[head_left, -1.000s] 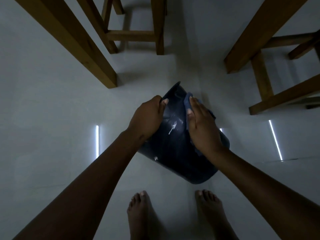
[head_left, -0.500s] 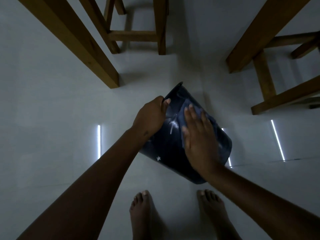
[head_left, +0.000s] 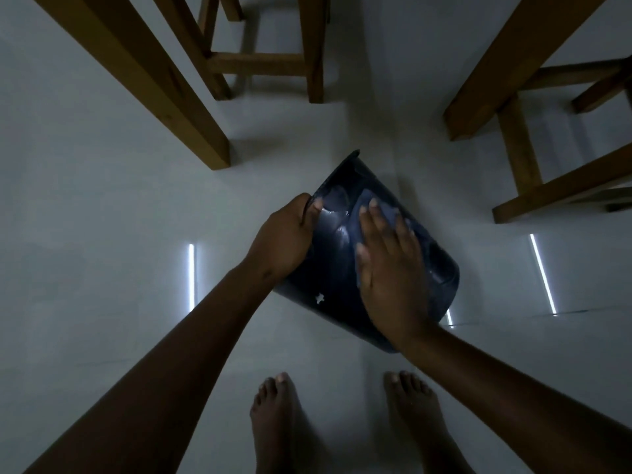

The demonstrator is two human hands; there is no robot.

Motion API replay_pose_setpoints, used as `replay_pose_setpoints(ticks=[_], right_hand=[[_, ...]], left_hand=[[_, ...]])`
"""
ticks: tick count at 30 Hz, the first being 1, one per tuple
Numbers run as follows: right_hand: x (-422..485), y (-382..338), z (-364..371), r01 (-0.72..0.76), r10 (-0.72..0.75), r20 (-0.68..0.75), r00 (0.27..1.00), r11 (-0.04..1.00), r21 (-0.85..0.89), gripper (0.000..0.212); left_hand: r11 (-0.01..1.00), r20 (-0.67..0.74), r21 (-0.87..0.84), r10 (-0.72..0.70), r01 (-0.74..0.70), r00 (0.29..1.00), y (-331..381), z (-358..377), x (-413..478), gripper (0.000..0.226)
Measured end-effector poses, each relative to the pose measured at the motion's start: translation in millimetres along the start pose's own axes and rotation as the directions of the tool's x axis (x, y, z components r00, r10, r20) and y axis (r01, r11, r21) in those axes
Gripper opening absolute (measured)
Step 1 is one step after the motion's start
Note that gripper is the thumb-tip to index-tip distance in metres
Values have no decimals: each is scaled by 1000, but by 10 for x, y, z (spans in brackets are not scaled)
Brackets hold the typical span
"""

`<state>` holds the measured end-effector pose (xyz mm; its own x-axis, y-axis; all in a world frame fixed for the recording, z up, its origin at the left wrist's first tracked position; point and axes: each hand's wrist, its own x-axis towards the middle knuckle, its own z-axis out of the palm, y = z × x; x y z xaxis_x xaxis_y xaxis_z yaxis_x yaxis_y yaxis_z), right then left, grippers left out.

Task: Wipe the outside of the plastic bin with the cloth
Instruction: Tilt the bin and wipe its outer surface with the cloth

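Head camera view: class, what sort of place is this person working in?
Probably a dim indoor room at home, near a dining set: pale tiled floor, wooden table legs, a wooden chair frame, and bare feet.

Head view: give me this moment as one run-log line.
step: wiping bin outside | left hand: grips bin edge | right hand: flat, pressing cloth on bin wall | bin: tilted over floor
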<state>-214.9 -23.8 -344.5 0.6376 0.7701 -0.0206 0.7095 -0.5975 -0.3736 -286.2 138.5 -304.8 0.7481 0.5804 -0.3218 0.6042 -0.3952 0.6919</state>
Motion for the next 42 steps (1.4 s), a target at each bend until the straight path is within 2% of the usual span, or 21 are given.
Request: replay_pose_setpoints(ticks=[2,4,6,10,11,13,16,18,19,21,23,25,27,31,33,36,39,42], right_hand=[[-211,-85,63,121,-118,41,992,989,-84,53],[-201,-58,34,169,-167,36,985,984,-55,52],[-34,-11,-29,120,-121,15,993,992,32,50],[431,124,-140,-86,92,-14,996,966,243,53],[434,137,-139,-91,96,-12,995,969,229,53],[243,92,-89,-37,37,1,999,995,89,54],[-213,-51,50,137,-128,87,988,985,-105,56],[-303,-38,100,253,-236,116,965,954,-162,59],[-258,-8,86,267,-252,109,962,952,-151,58],[-82,21,14,181,-178,68,982,982,-47,54],[188,67,-55,39,-41,17,999,996,83,53],[369,112,-91,-44,45,-4,999,989,140,57],[297,89,-79,-29,29,-6,1000,997,66,56],[-195,-44,55,201,-192,86,978,973,-117,55],[-228,-43,96,247,-237,87,968,959,-136,55],[-75,-3,16,142,-142,19,990,990,0,51],[245,181,-136,27,-22,-33,999,987,158,48],[492,352,-171,-43,50,-19,999,966,254,50]], left_hand=[[1000,-7,-11,9,-9,1000,22,2,35,43],[1000,-3,-7,20,-20,1000,38,11,55,40],[999,3,9,39,-39,999,49,15,70,36],[998,-3,38,51,-51,999,62,27,99,33],[998,-1,39,47,-47,999,55,27,102,34],[999,8,34,27,-28,1000,21,27,95,37],[999,0,24,22,-22,1000,-11,35,102,39],[999,-23,27,41,-40,999,-2,45,115,36],[999,-26,25,50,-49,998,13,49,117,35],[998,-17,28,57,-56,998,54,47,143,39],[998,-16,38,56,-56,998,79,41,155,40],[998,-12,44,56,-55,998,73,41,155,41],[998,-2,42,37,-37,999,40,39,142,41],[1000,-21,15,25,-25,999,-12,55,110,42],[999,-23,9,33,-33,999,36,56,137,40],[997,4,-37,63,-63,998,42,25,121,38],[998,21,-56,34,-32,999,-127,18,-53,33],[998,-53,-14,61,-62,997,-146,83,-111,33]])
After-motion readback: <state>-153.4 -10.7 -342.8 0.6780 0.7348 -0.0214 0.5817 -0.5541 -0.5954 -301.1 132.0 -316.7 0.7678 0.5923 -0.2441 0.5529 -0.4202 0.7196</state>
